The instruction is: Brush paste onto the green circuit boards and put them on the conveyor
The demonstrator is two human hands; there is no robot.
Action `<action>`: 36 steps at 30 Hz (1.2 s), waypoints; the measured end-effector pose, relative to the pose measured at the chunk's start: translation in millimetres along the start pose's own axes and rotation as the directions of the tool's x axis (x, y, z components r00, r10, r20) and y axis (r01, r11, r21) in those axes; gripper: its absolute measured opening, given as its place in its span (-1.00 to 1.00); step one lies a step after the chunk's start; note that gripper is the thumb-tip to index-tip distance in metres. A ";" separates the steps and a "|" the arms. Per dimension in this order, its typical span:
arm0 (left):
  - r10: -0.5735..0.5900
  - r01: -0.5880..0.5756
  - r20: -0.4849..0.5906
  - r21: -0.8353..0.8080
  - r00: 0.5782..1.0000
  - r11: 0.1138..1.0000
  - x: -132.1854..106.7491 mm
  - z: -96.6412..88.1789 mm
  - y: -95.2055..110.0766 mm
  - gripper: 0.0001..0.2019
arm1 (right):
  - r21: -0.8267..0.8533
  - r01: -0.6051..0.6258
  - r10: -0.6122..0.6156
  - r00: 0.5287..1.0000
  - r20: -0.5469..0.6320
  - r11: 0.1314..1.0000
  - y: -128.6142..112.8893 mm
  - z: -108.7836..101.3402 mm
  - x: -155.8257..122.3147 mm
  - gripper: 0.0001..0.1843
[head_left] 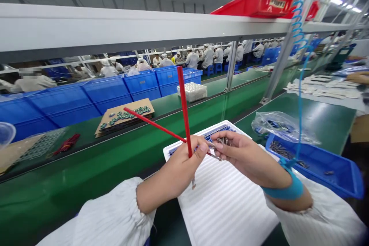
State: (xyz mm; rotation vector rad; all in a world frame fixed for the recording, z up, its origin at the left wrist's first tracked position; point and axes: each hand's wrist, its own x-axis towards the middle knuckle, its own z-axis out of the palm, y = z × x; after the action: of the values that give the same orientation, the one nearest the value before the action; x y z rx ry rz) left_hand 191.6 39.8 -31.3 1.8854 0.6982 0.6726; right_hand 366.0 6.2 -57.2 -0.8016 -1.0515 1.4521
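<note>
My left hand is closed around two thin red rods; one stands nearly upright, the other slants up to the left. My right hand is closed too, its fingertips pinching a small metal part against the left fingertips, with several tiny metal pieces cupped in the palm. Both hands hover over a white ribbed tray whose far end holds rows of small blue and metal parts. A blue wrist strap with a coiled blue cord circles my right wrist.
A blue bin with small metal parts and a clear plastic bag lie to the right. Beyond the green conveyor sit a cardboard sheet with round parts, blue crates and a white tray. Workers sit at far benches.
</note>
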 end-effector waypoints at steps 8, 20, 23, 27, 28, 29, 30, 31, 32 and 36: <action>-0.078 0.085 -0.064 0.114 0.995 0.990 -8.3 -18.7 0.8 -0.71 | -0.147 0.117 -0.111 0.993 0.045 0.982 16.0 29.2 10.1 -0.72; -0.044 0.045 -0.009 0.122 0.999 0.991 -3.6 -14.1 -9.8 -0.70 | 0.072 -0.014 0.017 0.999 -0.042 0.997 22.0 24.9 5.7 -0.68; -0.054 0.055 -0.010 0.130 0.999 0.990 -2.3 -12.0 -6.6 -0.72 | 0.288 -0.172 0.185 0.983 -0.017 0.942 23.1 19.2 4.0 -0.65; -0.089 0.088 -0.001 0.141 0.996 0.986 -0.9 -8.3 -2.0 -0.75 | 0.468 -0.264 0.322 0.945 -0.047 0.843 24.0 13.1 1.4 -0.53; -0.098 0.097 0.002 0.146 0.995 0.985 -0.7 -7.3 -0.9 -0.75 | 0.447 -0.245 0.306 0.950 -0.069 0.860 24.5 12.5 0.6 -0.52; -0.106 0.104 0.003 0.148 0.994 0.984 -0.5 -6.3 0.3 -0.74 | 0.403 -0.224 0.279 0.957 -0.082 0.887 25.0 12.2 -0.3 -0.50; -0.112 0.110 0.004 0.145 0.994 0.983 -0.2 -5.4 1.4 -0.74 | 0.345 -0.207 0.250 0.964 -0.086 0.916 25.5 12.4 -1.3 -0.49; -0.117 0.115 0.005 0.141 0.993 0.983 0.1 -4.7 2.5 -0.74 | 0.278 -0.194 0.224 0.971 -0.080 0.941 26.0 12.8 -2.4 -0.49; -0.123 0.121 0.002 0.138 0.992 0.983 0.4 -4.1 3.5 -0.73 | 0.209 -0.183 0.201 0.977 -0.069 0.961 26.4 13.2 -3.4 -0.50; -0.126 0.124 0.002 0.142 0.992 0.982 1.3 -3.6 5.9 -0.74 | -0.078 -0.093 0.087 0.993 -0.077 0.993 25.5 14.2 -6.3 -0.54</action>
State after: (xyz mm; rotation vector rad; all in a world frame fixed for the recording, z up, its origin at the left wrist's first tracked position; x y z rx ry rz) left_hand 191.0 40.8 -24.3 1.9544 0.8697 0.5439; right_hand 344.3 -2.1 -76.0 -0.9647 -1.0357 1.4510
